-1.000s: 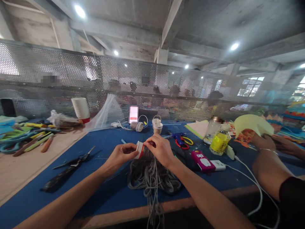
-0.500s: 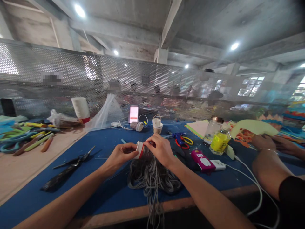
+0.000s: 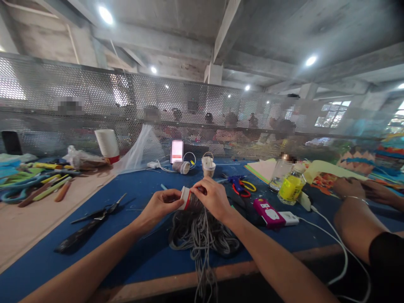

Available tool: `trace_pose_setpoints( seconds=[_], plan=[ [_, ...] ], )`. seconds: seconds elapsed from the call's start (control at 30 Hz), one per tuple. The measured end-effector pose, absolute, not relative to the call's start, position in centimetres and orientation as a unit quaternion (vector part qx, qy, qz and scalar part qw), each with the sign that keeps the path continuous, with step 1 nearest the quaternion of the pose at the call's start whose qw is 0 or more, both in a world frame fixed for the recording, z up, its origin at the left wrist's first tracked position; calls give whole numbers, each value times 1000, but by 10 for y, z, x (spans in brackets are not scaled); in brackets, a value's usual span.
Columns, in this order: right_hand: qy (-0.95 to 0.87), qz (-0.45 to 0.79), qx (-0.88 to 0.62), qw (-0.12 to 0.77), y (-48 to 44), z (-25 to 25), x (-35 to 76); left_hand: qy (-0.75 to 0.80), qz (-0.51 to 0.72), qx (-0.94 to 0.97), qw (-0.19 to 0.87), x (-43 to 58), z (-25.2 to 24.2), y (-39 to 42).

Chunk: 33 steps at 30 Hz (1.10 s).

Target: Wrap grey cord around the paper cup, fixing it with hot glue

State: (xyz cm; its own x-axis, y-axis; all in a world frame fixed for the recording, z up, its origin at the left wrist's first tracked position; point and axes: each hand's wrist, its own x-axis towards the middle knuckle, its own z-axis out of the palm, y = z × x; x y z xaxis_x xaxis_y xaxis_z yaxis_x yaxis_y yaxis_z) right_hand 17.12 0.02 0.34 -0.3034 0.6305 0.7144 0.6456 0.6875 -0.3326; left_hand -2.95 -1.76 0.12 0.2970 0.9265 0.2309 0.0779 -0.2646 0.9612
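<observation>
A paper cup (image 3: pixel 185 198) lies on its side between my hands, its white rim and red band to the left and grey cord wound round its body. My left hand (image 3: pixel 164 204) is closed on the rim end, thumb in front and fingers behind. My right hand (image 3: pixel 212 194) pinches the grey cord against the wrapped part, and its fingers hide the cup's far end. Below the hands lies a loose heap of grey cord (image 3: pixel 202 235), with strands hanging over the table's front edge.
Black-handled scissors (image 3: pixel 91 223) lie open at left. Behind my hands stand a cord-wrapped cup (image 3: pixel 208 165) and a lit phone (image 3: pixel 177 151). A blue glue gun (image 3: pixel 236 183), a purple power bank (image 3: pixel 267 213) and a yellow bottle (image 3: pixel 291 188) are at right, near another person's hands (image 3: pixel 353 189).
My hands and the cup have hardly moved. At right, the pale yellow sheet by the other person's hands has shifted and flattened.
</observation>
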Motion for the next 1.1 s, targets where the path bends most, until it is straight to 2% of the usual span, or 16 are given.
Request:
trace_pose_setpoints(
  seconds=[0.4,0.63,0.73,0.93,1.1],
  plan=[
    [-802,-6,-378,464,-5,7,172,388,464,634,482,-33,0,-16],
    [-767,8,-391,508,-4,10,174,376,489,605,504,-35,-5,-12],
    [-752,57,-424,502,3,7,175,373,495,597,510,-36,-7,-10],
    [-754,225,-449,424,13,-1,178,364,505,569,537,-36,-7,-9],
    [-754,233,-429,439,12,1,178,350,515,552,555,-36,-7,-8]
  ],
)
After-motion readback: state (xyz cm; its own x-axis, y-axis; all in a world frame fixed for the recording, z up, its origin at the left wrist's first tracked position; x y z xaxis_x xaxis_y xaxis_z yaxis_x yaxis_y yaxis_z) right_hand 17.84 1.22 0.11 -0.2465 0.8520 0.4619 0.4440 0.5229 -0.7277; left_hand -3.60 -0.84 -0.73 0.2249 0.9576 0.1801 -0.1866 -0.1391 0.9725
